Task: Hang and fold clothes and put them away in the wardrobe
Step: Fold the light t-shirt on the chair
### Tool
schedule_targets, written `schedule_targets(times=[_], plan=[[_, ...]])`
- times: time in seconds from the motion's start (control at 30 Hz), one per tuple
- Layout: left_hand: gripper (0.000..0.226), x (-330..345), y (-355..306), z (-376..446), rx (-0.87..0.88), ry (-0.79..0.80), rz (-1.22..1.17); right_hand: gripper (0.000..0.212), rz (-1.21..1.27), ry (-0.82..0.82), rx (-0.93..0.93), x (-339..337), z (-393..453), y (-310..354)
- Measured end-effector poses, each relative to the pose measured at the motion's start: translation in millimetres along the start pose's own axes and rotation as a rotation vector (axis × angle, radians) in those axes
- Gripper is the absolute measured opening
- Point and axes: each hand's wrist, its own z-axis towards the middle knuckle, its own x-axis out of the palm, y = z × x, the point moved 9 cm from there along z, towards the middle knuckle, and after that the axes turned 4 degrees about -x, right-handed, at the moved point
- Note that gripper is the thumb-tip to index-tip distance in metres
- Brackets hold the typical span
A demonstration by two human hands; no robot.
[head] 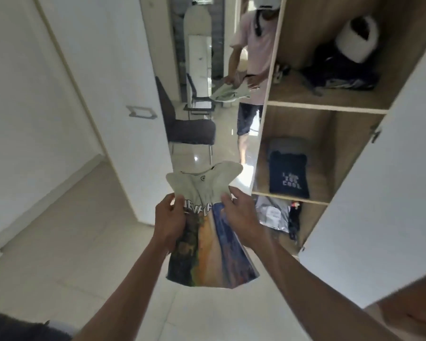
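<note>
I hold a folded pale T-shirt (pixel 207 232) with a colourful landscape print flat in front of me, collar pointing away. My left hand (pixel 169 222) grips its left edge and my right hand (pixel 239 215) grips its right edge. The open wooden wardrobe (pixel 263 143) stands to the right. A folded navy T-shirt (pixel 288 173) with white lettering lies on its middle shelf. The shelf below holds a grey garment (pixel 272 212) and dark items.
The wardrobe's white door (pixel 379 193) hangs open at right, close to my right arm. The top shelf holds a dark bag (pixel 340 70) and a white object. A mirror (pixel 207 70) ahead reflects me. A dark chair (pixel 187 126) stands by it. A white door is at left.
</note>
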Motion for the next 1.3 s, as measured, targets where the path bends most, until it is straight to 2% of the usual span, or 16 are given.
schedule_targets(times=[0.2, 0.37, 0.5, 0.57, 0.67, 0.97, 1.2, 1.3], plan=[[0.027, 83.0, -19.3, 2.3, 0.032, 0.235, 0.02, 0.024, -0.018, -0.265, 0.038, -80.8, -10.7, -4.8], [0.029, 161.1, -16.7, 9.6, 0.007, 0.386, 0.027, 0.021, -0.016, -0.347, 0.102, -141.7, -2.2, -21.5], [0.031, 214.6, -13.9, 22.9, 0.003, 0.445, 0.05, 0.022, -0.032, -0.351, 0.146, -177.9, 21.5, -46.1], [0.031, 249.2, -12.6, 34.9, 0.014, 0.458, 0.072, 0.028, -0.026, -0.341, 0.174, -199.7, 44.9, -61.8], [0.029, 295.6, -8.6, 53.6, -0.017, 0.45, 0.077, 0.018, 0.0, -0.307, 0.181, -233.8, 80.0, -83.4], [0.021, 424.5, 4.8, 125.8, -0.072, 0.409, 0.105, 0.02, -0.012, -0.259, 0.201, -316.7, 202.7, -147.0], [0.029, 510.5, 31.9, 205.9, -0.072, 0.436, 0.156, 0.029, 0.032, -0.255, 0.223, -345.1, 295.3, -215.4], [0.032, 547.9, 59.1, 247.1, -0.083, 0.44, 0.201, 0.021, 0.035, -0.303, 0.256, -355.8, 336.3, -251.6]])
